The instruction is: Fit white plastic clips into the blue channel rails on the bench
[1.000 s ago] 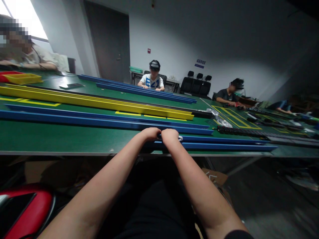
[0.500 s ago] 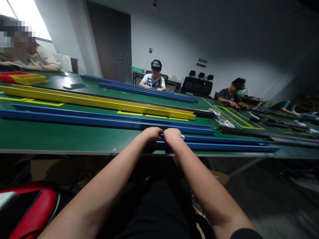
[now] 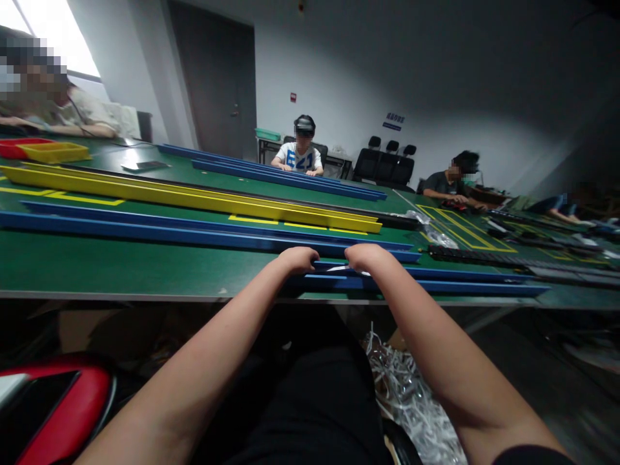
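Observation:
A long blue channel [image 3: 460, 285] lies along the table's near edge, its left end under my hands. My left hand [image 3: 298, 260] is closed at that end, fingers curled down and mostly hidden; what they grip cannot be made out. A little to the right, my right hand [image 3: 371, 258] is closed over the channel, pinching a thin white strip [image 3: 338, 268]. The strip spans the gap between the hands, low over the channel. Just beyond them lies another blue channel [image 3: 194, 236], with a yellow channel [image 3: 194, 197] behind it.
Farther back on the green table [image 3: 121, 261] are more blue channels [image 3: 290, 181] and a yellow tray [image 3: 55, 152]. Dark slatted strips [image 3: 479, 256] lie to the right. White strip scraps [image 3: 411, 394] fill a container below. A red seat [image 3: 72, 413] stands at lower left. Several people sit around the table.
My right hand has moved right, away from my left hand, and the white strip now shows between them. My left hand stays in place. The scraps below have come into view.

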Tool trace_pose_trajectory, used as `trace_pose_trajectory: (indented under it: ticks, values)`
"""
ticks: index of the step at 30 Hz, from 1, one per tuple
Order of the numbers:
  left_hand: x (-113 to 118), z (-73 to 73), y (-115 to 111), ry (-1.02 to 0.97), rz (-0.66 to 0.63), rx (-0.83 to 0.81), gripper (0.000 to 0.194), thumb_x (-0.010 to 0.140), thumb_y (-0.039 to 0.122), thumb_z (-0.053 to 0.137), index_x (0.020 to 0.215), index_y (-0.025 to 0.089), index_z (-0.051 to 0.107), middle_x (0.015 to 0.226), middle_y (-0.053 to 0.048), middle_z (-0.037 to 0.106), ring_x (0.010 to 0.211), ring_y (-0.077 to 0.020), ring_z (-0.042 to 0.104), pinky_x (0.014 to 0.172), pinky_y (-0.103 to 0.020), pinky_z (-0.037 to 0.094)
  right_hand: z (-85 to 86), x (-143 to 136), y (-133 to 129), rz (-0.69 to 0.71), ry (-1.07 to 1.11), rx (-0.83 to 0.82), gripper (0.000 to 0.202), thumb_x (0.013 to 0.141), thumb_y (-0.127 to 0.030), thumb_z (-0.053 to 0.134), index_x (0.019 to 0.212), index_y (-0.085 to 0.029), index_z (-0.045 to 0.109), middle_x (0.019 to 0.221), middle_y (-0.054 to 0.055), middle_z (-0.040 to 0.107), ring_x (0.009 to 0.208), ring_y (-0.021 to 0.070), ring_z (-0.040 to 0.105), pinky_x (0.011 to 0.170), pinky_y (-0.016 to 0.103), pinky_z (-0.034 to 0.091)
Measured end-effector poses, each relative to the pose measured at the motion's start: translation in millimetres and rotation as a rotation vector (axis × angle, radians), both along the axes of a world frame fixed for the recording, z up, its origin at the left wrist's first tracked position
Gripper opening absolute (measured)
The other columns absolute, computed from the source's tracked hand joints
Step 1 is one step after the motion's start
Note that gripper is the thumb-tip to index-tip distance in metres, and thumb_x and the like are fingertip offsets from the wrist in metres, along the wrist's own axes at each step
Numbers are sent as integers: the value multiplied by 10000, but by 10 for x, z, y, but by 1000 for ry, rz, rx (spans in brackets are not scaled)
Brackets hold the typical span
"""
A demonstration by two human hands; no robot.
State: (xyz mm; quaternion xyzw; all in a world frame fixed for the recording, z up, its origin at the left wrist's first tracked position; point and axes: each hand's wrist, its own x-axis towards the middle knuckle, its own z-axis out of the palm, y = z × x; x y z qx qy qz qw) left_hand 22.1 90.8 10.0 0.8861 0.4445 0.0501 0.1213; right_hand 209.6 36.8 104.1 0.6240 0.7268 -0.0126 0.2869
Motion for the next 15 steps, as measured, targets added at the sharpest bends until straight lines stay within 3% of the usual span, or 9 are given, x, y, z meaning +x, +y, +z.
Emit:
trace_pose_trajectory:
  ticks: [4, 9, 15]
  values:
    - [-2, -5, 11, 8, -2, 14, 415, 700, 388, 635, 1110, 343, 673, 1029, 5, 734, 910, -211, 660, 697, -265, 470, -166, 51, 5, -126, 3, 55, 456, 692, -141, 720, 1148, -144, 706, 1179, 186, 680, 1083, 318, 648, 863, 383, 518]
    - [2, 8, 1, 17, -7, 10, 448, 702, 400, 637, 1145, 340, 660, 1070, 2, 729, 928, -208, 658, 720, -261, 472, -369, 24, -17, -210, 17, 123, 396, 746, -144, 682, 1141, -137, 716, 1224, 207, 655, 1144, 341, 619, 890, 446, 517]
    - [4, 16, -16, 24, 12, 10, 427, 713, 398, 631, 1135, 340, 668, 1046, 0, 731, 932, -201, 654, 742, -252, 469, -410, 15, -11, -241, 58, 151, 400, 758, -196, 697, 1144, -93, 710, 1211, 252, 646, 1165, 357, 603, 901, 447, 515]
